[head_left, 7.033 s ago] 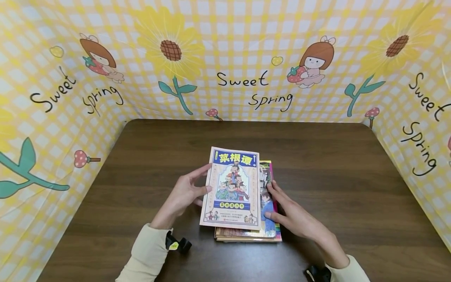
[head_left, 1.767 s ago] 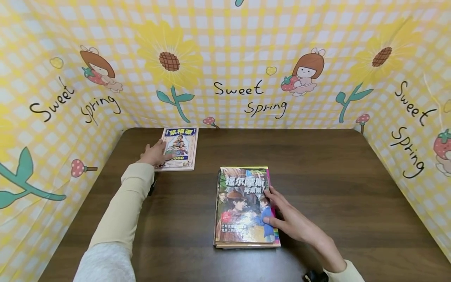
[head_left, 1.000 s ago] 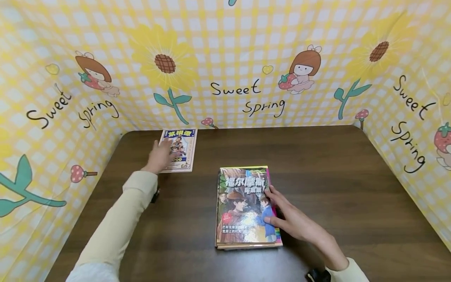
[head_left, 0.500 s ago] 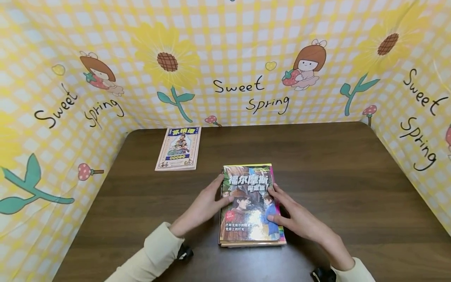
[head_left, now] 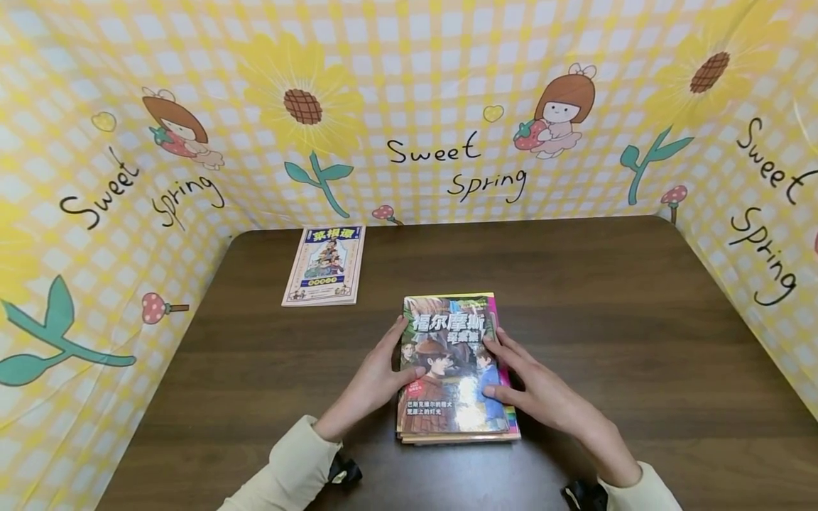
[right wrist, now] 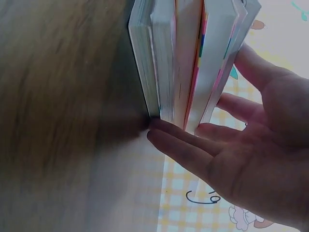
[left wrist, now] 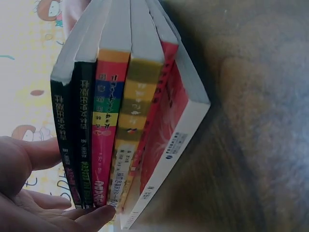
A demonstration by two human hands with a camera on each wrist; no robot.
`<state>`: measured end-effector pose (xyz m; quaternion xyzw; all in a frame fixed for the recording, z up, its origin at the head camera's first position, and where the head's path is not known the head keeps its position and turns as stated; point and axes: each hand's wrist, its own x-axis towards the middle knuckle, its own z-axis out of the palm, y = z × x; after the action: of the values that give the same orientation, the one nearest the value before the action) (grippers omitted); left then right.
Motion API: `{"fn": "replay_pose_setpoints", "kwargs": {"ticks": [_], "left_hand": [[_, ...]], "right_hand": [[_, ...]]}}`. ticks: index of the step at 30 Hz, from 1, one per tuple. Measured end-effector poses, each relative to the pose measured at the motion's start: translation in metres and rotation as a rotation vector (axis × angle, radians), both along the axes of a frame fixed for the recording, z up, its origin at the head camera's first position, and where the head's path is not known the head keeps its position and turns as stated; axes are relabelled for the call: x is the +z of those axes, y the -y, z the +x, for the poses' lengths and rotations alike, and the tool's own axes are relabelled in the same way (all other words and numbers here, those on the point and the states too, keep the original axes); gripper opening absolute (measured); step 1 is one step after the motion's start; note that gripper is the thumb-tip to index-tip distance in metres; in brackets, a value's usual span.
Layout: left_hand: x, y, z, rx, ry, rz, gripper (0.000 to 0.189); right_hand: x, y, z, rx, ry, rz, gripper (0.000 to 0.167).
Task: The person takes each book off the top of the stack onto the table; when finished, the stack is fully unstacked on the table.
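Observation:
A stack of several books (head_left: 441, 397) lies on the table, a glossy illustrated paperback with white Chinese lettering on top. My left hand (head_left: 371, 380) holds the stack's left side, thumb on the top cover. In the left wrist view its fingers reach along the spines (left wrist: 108, 121), two black ones at the top and a white one at the bottom. My right hand (head_left: 543, 394) holds the opposite side, thumb on the cover. The right wrist view shows its fingers (right wrist: 186, 150) at the page edges (right wrist: 186, 63).
A pale book (head_left: 324, 291) with a blue title band lies face up at the back left of the dark wooden table (head_left: 562, 270). Yellow checked cloth (head_left: 422, 85) stands around the back and sides.
My left hand carried the pale book off the stack to the back left, let it go and came back to the stack's left side. The right hand stayed at the stack.

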<state>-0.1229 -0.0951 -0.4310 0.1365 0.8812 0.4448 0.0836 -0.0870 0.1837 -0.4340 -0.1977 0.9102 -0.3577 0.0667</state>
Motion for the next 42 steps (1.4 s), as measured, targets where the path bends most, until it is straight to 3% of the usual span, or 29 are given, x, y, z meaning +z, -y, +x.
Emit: {"fn": "replay_pose_setpoints", "kwargs": {"ticks": [6, 12, 23, 30, 32, 38, 42], "left_hand": [[0.001, 0.005, -0.003, 0.014, -0.016, 0.016, 0.082], [0.002, 0.012, -0.008, 0.025, 0.035, 0.01, 0.077], [0.012, 0.015, -0.018, 0.016, -0.028, -0.103, 0.065], [0.015, 0.018, -0.02, -0.005, -0.032, -0.046, 0.068], [0.016, 0.021, -0.02, -0.024, 0.02, 0.001, 0.07], [0.018, 0.03, -0.019, -0.072, 0.282, 0.207, 0.074], [0.018, 0.033, -0.019, -0.102, 0.371, 0.301, 0.075]], "right_hand": [[0.003, 0.002, -0.002, 0.005, 0.069, 0.044, 0.074], [0.004, -0.002, -0.002, 0.062, 0.155, 0.043, 0.08], [0.003, -0.006, -0.003, 0.113, 0.135, -0.005, 0.086], [0.004, -0.004, -0.002, 0.111, 0.142, -0.004, 0.086], [0.004, -0.004, -0.002, 0.107, 0.143, 0.002, 0.086], [0.004, -0.005, 0.0, 0.102, 0.134, 0.007, 0.085], [0.005, -0.006, 0.0, 0.103, 0.131, 0.004, 0.084]]}}
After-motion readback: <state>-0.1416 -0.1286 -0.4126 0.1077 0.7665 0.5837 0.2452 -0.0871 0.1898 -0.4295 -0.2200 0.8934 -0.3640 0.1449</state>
